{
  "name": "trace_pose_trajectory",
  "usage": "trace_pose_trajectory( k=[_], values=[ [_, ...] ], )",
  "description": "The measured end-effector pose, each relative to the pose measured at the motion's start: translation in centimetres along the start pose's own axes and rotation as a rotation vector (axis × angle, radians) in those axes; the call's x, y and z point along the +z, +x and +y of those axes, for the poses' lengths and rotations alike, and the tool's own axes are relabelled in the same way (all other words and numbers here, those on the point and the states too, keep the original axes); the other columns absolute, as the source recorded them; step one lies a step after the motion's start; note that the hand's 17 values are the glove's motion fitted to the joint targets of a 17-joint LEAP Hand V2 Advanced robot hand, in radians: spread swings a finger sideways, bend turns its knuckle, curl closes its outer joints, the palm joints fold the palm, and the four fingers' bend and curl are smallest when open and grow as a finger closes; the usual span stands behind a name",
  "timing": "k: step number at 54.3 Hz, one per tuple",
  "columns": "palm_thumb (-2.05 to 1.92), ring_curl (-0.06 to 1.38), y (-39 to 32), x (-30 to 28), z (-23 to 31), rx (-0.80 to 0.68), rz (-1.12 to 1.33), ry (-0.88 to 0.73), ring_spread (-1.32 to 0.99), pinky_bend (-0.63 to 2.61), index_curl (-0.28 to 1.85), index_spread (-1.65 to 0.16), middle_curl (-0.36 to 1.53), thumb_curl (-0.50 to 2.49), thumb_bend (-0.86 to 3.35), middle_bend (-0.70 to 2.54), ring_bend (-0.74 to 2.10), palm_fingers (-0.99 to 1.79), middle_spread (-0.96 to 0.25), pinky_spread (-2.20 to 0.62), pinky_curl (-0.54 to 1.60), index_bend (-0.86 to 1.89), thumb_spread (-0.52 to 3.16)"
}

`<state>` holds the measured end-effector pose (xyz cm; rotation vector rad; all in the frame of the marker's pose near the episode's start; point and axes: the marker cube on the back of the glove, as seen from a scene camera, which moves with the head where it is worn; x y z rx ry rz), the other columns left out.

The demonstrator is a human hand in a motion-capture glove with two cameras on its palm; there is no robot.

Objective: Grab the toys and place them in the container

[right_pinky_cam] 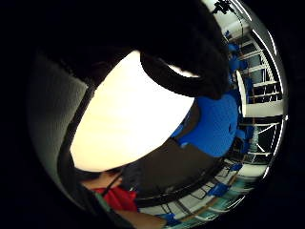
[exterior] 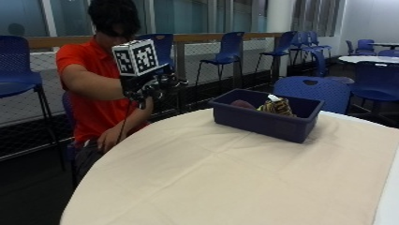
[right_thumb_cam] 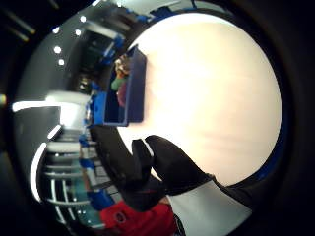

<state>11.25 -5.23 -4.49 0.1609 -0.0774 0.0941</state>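
Above the near edge of the surface (exterior: 249,178), well away from the container (exterior: 267,115), the person's gloved right hand (exterior: 150,89) hangs in the air, holding nothing and touching nothing. From the thumb-side palm view its black fingers (right_thumb_cam: 172,167) look loosely bent and parted, with empty space between them. In the outside view the hand is partly masked, so the fingers are hard to make out there. There is one container, a dark blue tub, sitting on the cloth-covered surface. Inside the container I count two toys: a striped one (exterior: 277,107) and a dull reddish one (exterior: 240,103), both half hidden by the tub's wall. The person's bare hand (exterior: 111,138) rests low beside the surface edge, well away from the container.
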Motion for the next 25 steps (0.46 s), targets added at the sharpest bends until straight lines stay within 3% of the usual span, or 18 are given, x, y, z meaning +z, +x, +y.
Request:
trace_pose_trajectory(
  k=[25],
  values=[
    [-0.06, 0.16, 0.59, 0.45, 0.47, -0.011, -0.024, -0.021, 0.07, 1.12, 0.19, -0.32, 0.17, 0.24, -0.06, 0.11, 0.16, -0.27, -0.03, 0.13, 0.32, 0.12, 0.95]
  ],
)
